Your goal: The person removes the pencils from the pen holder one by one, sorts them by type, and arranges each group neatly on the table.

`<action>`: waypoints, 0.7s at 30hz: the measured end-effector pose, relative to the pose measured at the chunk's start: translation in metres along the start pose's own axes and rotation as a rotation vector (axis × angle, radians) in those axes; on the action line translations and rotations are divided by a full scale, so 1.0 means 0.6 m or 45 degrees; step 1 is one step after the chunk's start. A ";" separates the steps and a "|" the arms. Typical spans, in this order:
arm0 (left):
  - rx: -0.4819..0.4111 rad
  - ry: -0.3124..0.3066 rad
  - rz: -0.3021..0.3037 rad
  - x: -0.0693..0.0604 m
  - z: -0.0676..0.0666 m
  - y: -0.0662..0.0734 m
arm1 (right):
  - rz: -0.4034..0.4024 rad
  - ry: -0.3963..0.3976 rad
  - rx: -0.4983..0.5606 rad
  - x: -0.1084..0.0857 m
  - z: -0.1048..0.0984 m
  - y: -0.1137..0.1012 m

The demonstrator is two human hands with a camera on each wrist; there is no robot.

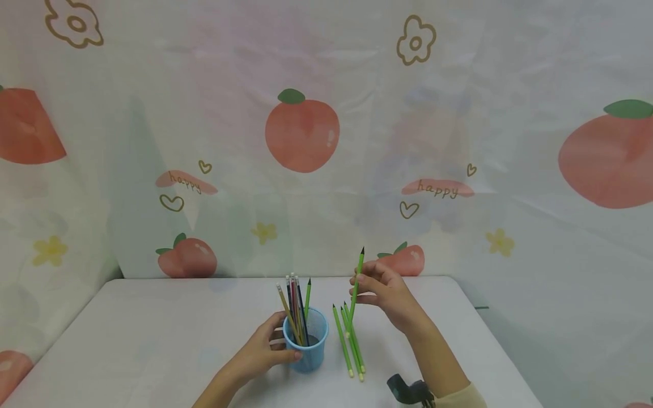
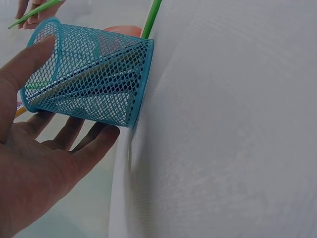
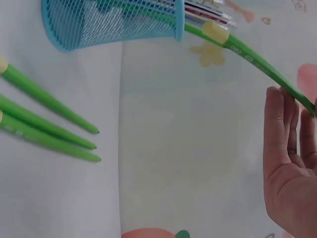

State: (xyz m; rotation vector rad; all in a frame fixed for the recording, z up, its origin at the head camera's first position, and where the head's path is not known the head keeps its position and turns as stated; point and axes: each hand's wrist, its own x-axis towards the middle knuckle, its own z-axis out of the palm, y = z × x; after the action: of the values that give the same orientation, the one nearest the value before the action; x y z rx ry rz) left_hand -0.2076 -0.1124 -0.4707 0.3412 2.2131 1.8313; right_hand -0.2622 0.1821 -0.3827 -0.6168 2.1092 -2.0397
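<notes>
Head view has the green pencil (image 1: 354, 301) pinched in your right hand (image 1: 391, 290), to the right of the cup (image 1: 307, 361), with its mouth towards the lower left of the frame from those fingertips. The pencil's long axis runs near upright, point up, its eraser end leaning slightly left; judge your next move by how that lower end sits against the cup's rim, since it is off to the side, not over the opening. Your left hand (image 1: 267, 349) is the nearer one, wrapped round the cup's left side, thumb in front; the cup looks upright on the counter (image 1: 178, 334). Three loose pencils (image 1: 343, 340) lie between cup and frame right, just under the held one's eraser, and you can't tell whether it touches them. Right wrist view cuts your pencil's point off at the right edge and hides your thumb; there the eraser overlaps a pencil jutting from the cup, so depth is unclear. Left wrist view shows the cup's contents only dimly through mesh.
</notes>
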 end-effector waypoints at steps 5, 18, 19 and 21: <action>-0.001 -0.004 -0.001 0.000 -0.001 0.002 | 0.051 0.039 -0.016 -0.001 -0.020 0.012; 0.007 -0.004 0.009 0.000 -0.002 0.001 | 0.224 0.066 -0.139 -0.007 -0.056 0.067; 0.004 -0.005 0.010 0.000 -0.002 0.001 | 0.238 0.076 -0.148 -0.007 -0.058 0.071; -0.001 -0.009 0.011 0.000 -0.003 0.001 | 0.270 0.095 -0.163 -0.008 -0.061 0.078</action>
State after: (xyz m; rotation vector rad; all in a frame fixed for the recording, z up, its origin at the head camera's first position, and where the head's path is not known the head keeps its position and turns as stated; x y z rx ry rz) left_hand -0.2080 -0.1137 -0.4701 0.3573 2.2101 1.8326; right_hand -0.2808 0.2177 -0.4268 -0.3202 2.2525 -1.8529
